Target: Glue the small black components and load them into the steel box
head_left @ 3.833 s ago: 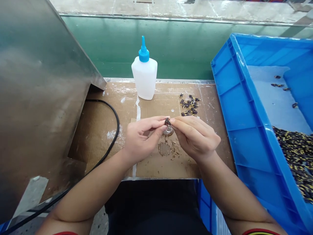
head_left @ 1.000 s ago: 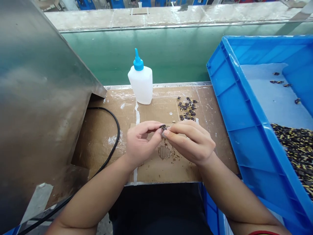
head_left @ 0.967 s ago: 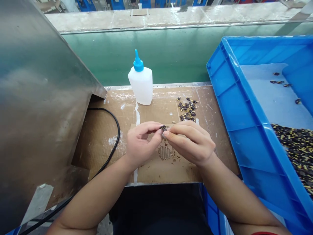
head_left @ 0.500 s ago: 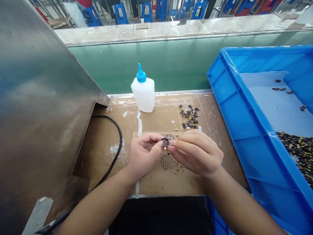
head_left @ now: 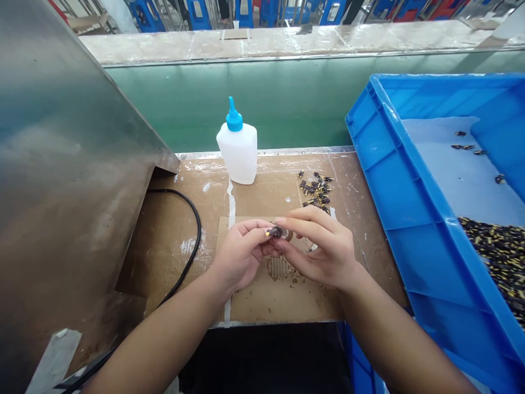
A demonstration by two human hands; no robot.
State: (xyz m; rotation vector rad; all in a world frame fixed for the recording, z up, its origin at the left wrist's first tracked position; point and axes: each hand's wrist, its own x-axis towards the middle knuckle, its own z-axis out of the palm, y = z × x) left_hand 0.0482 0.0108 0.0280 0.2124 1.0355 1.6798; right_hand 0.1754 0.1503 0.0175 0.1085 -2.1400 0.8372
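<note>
One change, small dark component (head_left: 275, 232): lies level, yellow tip leftward, above the cardboard mat (head_left: 172, 246); earlier it stood upright.
Left of mat: sheet-steel panel (head_left: 61, 164), with black cable (head_left: 197, 235) curving along the mat.
Left hand (head_left: 240, 260): narrow pinch, holding the component.
Right hand (head_left: 324, 246): curled narrowly at the component's right end; whether it grips cannot be told.
Mat surface: corrugated, glue-smeared.
Rear of mat: white squeeze bottle (head_left: 237, 153) with blue nozzle; loose dark parts (head_left: 315, 191).
Right of mat: blue plastic crate (head_left: 394, 180), holding a yellow-and-black heap of parts (head_left: 492, 262).
</note>
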